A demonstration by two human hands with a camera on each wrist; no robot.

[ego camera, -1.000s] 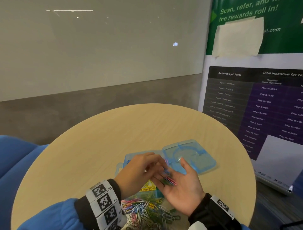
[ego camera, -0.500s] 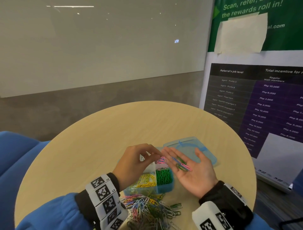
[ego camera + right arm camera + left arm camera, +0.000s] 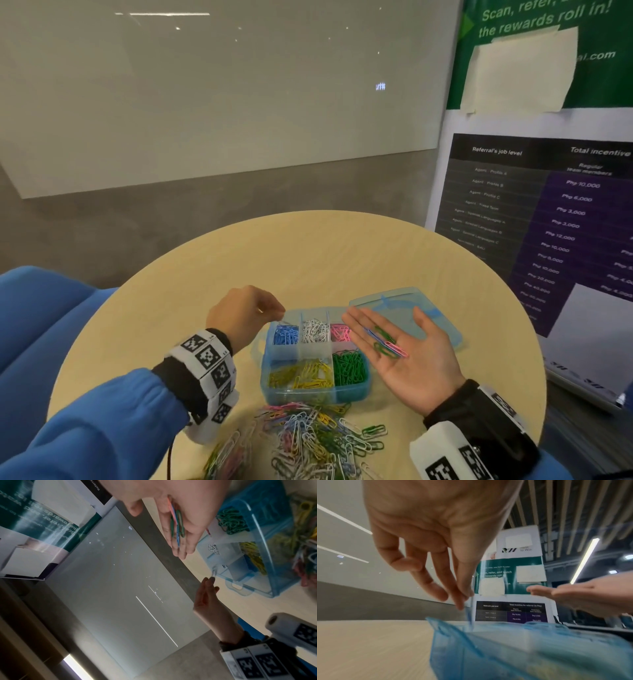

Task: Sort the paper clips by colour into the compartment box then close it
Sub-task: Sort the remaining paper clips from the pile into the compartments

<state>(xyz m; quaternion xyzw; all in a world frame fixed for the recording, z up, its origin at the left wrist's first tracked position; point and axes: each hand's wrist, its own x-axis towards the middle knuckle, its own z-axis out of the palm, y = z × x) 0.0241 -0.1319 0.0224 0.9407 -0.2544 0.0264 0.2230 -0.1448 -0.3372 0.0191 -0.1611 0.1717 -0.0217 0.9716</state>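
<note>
**Head view: left hand now over the blue compartment, one blue clip in a pinch**

Left wrist view: fingertips (image 3: 462, 601) of the left hand (image 3: 245, 313) pinch a single blue clip (image 3: 469, 616), hanging straight down, its lower end just above the rim of the compartment box (image 3: 352, 390). Not dropped yet. Motion blur there, so contact with the box can't be confirmed.

Change: a second ago both hands were together at lower centre, left fingers picking from the right palm. Half a second ago they had begun to separate. Now the left hand sits left of centre, above the box's upper-left cell of blue clips (image 3: 286, 334). So the pick is done and this is the drop.

Right hand (image 3: 407, 356): palm up, fingers flat and relaxed, right of the box. A few clips lie loose on it (image 3: 385, 342): green, blue, pink. It serves as a tray.

Box, lower centre on the round table (image 3: 308, 260): blue, white, pink along the top row; yellow and green below.

Lid (image 3: 404, 301) is off, lying at the box's upper right, partly behind the right hand.

Unsorted pile (image 3: 308, 442) at the bottom edge is still large. My read: sorting far from finished, closing a long way off.
</note>
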